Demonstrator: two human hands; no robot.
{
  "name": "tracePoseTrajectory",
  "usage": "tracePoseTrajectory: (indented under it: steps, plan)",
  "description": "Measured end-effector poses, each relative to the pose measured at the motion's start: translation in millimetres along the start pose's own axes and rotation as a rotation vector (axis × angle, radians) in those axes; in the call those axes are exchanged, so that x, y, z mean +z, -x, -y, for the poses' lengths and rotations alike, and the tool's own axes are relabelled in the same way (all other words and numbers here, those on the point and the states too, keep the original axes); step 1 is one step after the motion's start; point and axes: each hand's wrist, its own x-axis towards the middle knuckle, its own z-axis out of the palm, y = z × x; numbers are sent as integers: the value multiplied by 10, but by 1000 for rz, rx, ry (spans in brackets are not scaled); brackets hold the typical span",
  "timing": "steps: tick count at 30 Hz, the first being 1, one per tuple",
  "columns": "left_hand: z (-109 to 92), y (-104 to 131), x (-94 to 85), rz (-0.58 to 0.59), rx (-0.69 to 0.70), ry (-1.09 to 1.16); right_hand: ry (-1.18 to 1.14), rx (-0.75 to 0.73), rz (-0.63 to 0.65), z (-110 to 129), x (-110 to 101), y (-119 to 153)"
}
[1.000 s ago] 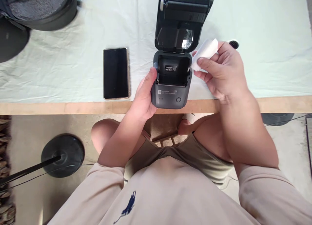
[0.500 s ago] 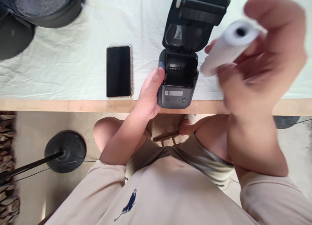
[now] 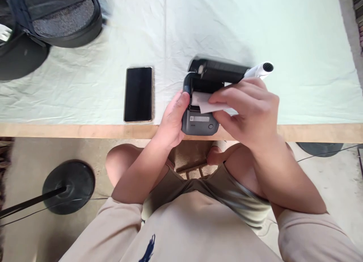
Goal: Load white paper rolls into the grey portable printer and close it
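Observation:
My left hand (image 3: pixel 172 118) is wrapped round the left side of a small dark grey label printer (image 3: pixel 200 129), its thumb along the edge of the paper bay. The printer's lid (image 3: pixel 224 70) is tilted part-way over the bay and smeared by motion. White paper (image 3: pixel 202 101) lies in the bay and reaches out to the right. My right hand (image 3: pixel 249 110) has its fingers and thumb closed on that paper's end. How much of the roll sits inside is hidden by the hand and lid.
Left of the printer lies a phone (image 3: pixel 138 94), screen dark. A black bag-like item (image 3: pixel 65 23) stands at the far left of the cloth-covered table (image 3: pixel 306 65). A white tube with a dark end (image 3: pixel 258 70) lies behind my right hand. The wooden table edge (image 3: pixel 85 131) runs below.
My right hand has moved left and down from beside the printer to its bay. The paper roll it held in the air is now at the bay. The lid has swung lower.

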Motion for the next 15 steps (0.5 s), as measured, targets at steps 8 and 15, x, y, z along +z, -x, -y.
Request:
tracePoseTrajectory:
  steps: [8,15]
  plan:
    - [-3,0,-128,69,56,-150,-193,-82,62,35,-23,-16]
    - [47,-43,-239,117,62,-156,-381,274,-272,-20,-9,3]
